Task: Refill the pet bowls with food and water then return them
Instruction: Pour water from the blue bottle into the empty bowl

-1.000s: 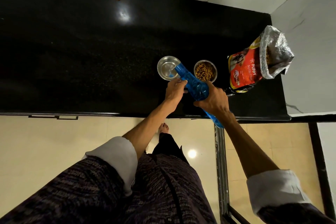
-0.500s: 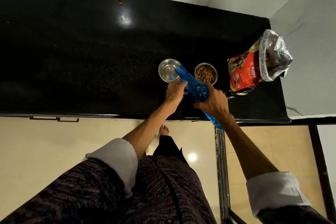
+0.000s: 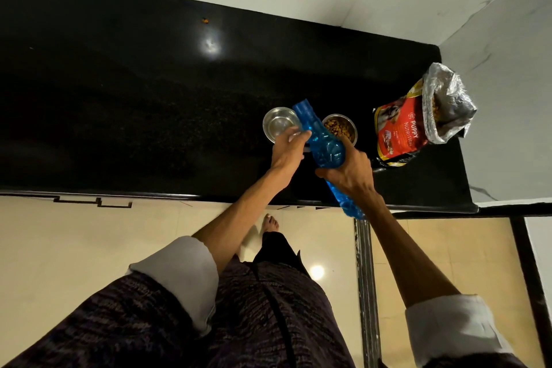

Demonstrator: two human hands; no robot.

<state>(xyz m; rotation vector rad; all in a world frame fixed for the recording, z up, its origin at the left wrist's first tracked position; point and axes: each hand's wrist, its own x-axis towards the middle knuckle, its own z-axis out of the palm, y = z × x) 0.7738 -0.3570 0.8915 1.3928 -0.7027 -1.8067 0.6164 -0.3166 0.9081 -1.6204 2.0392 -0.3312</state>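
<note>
Gripped around its middle by the right hand (image 3: 351, 172): a blue bottle (image 3: 321, 145), fingers and thumb curled round it, tilted with its mouth up toward the middle of the frame, between the two bowls. Left hand (image 3: 288, 148) just left of the bottle's neck, fingers curled near the rim of the steel bowl (image 3: 279, 125); cannot tell whether touching bowl or bottle, or holding anything. Steel bowl standing on the black counter (image 3: 134, 104), centre of frame, shiny inside, contents unclear. Just right of the bottle, a second bowl (image 3: 342, 128) filled with brown kibble, partly covered by the bottle. Further right, near the counter's corner, a red food bag (image 3: 403, 131) marked PUPPY NUTRITION, standing open with its silver top (image 3: 451, 104) crumpled back. One stray crumb (image 3: 205, 20) on the counter in the upper left. Lower frame: rolled white sleeves, dark patterned garment, cream floor tiles.
</note>
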